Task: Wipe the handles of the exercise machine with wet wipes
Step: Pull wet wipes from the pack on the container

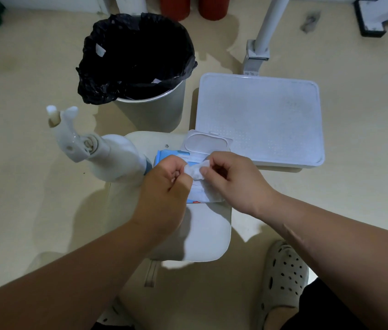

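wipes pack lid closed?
No, the wipes pack lid is flipped open while both hands, left and right, pull a wipe out.

White wipe [196, 170], blue-and-white wipes pack [175, 155], black bin liner [138, 55], grey bin [154, 110], dotted white platform [259, 115].

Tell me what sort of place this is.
Probably a gym or utility corner: pale hard floor, lined waste bin, a white platform on a pole, and two red cylinders by the wall.
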`<state>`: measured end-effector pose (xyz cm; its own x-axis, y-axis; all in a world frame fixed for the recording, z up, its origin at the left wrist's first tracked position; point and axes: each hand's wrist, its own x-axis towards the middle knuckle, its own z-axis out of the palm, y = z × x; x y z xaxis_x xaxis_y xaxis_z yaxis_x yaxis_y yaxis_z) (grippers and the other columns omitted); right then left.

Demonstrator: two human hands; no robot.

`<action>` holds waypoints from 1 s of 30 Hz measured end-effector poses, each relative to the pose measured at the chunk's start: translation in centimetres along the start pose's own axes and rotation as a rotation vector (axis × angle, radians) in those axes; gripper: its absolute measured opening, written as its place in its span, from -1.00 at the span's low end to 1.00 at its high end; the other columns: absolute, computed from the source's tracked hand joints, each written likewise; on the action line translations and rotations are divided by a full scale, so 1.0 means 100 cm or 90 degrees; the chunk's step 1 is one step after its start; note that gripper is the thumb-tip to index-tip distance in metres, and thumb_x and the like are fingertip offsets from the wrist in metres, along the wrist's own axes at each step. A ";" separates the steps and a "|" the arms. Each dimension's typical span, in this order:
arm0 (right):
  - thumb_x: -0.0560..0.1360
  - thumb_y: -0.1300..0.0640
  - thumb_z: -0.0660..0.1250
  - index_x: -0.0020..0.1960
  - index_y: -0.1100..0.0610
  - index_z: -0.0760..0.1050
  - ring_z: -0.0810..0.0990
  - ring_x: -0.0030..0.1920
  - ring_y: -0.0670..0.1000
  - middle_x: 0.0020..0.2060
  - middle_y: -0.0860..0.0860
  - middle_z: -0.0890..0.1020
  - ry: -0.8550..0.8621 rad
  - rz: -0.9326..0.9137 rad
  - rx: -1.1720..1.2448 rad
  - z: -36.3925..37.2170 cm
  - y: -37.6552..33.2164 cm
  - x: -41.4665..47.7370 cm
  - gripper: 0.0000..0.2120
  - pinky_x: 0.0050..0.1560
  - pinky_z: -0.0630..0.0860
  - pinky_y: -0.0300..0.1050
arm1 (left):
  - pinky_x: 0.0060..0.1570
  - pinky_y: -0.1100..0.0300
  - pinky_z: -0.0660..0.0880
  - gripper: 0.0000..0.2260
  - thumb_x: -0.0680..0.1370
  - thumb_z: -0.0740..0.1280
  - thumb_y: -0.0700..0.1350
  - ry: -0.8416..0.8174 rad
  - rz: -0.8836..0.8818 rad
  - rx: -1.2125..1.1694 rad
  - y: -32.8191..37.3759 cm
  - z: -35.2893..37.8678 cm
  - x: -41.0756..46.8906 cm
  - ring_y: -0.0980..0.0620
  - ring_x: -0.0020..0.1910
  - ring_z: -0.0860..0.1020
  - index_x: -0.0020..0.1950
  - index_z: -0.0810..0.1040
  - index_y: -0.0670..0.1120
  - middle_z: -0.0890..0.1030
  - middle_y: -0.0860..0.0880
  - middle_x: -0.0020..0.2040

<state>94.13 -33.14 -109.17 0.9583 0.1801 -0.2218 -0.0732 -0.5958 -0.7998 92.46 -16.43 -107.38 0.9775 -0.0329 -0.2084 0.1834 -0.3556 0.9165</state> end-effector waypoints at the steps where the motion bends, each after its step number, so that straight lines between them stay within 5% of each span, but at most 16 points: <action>1: 0.57 0.12 0.33 -0.20 0.20 0.47 0.46 -0.25 0.05 -0.32 0.06 0.54 0.009 -0.017 -0.028 0.001 0.000 0.000 -0.78 -0.22 0.37 -0.09 | -0.35 0.11 0.35 -0.81 0.46 0.19 -0.07 -0.001 -0.001 -0.024 0.000 0.000 0.000 0.06 -0.41 0.35 -0.22 0.41 -0.19 0.40 0.01 -0.44; 6: 0.54 0.15 0.34 -0.28 0.21 0.45 0.45 -0.27 0.08 -0.36 0.04 0.53 0.051 -0.057 -0.101 0.005 0.001 0.002 -0.75 -0.23 0.37 -0.02 | -0.32 0.07 0.38 -0.90 0.46 0.20 -0.16 0.022 0.030 -0.051 0.009 -0.006 -0.001 -0.03 -0.40 0.37 -0.21 0.46 -0.14 0.44 -0.09 -0.42; 12: 0.51 0.18 0.33 -0.31 0.18 0.43 0.44 -0.31 0.11 -0.39 0.03 0.52 0.076 -0.069 -0.144 0.009 0.000 0.003 -0.77 -0.28 0.43 0.03 | -0.32 0.27 0.42 -0.81 0.47 0.19 -0.05 0.096 0.147 0.006 0.022 -0.011 -0.011 -0.02 -0.30 0.47 -0.22 0.44 -0.16 0.51 -0.07 -0.29; 18: 0.51 0.10 0.36 -0.31 0.08 0.48 0.53 -0.30 0.07 -0.39 -0.02 0.58 0.080 -0.021 -0.142 0.007 -0.006 0.003 -0.78 -0.25 0.51 -0.01 | -0.37 0.23 0.39 -0.83 0.47 0.21 -0.09 0.128 0.120 0.001 0.023 -0.015 -0.010 0.03 -0.40 0.42 -0.22 0.43 -0.19 0.46 -0.10 -0.38; 23: 0.52 0.15 0.35 -0.27 0.18 0.48 0.53 -0.29 0.08 -0.34 0.11 0.58 0.064 0.050 0.054 -0.003 -0.018 0.006 -0.79 -0.20 0.50 -0.02 | -0.39 0.36 0.31 -0.88 0.45 0.17 -0.10 0.058 0.044 0.163 0.005 -0.012 -0.003 0.15 -0.39 0.43 -0.27 0.43 -0.07 0.47 0.03 -0.42; 30: 0.57 0.25 0.23 -0.14 0.39 0.43 0.51 -0.19 0.06 -0.25 0.13 0.52 -0.004 0.196 0.358 -0.021 -0.026 0.002 -0.80 0.07 0.56 0.36 | -0.31 0.27 0.37 -0.70 0.37 0.25 0.19 0.037 -0.037 0.162 0.005 -0.012 0.001 0.10 -0.29 0.51 -0.06 0.52 0.03 0.56 0.08 -0.25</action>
<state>95.10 -33.16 -105.94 0.8690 0.0723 -0.4894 -0.4795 -0.1203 -0.8692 92.75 -15.53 -106.56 0.9718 0.0459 -0.2315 0.2147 -0.5792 0.7864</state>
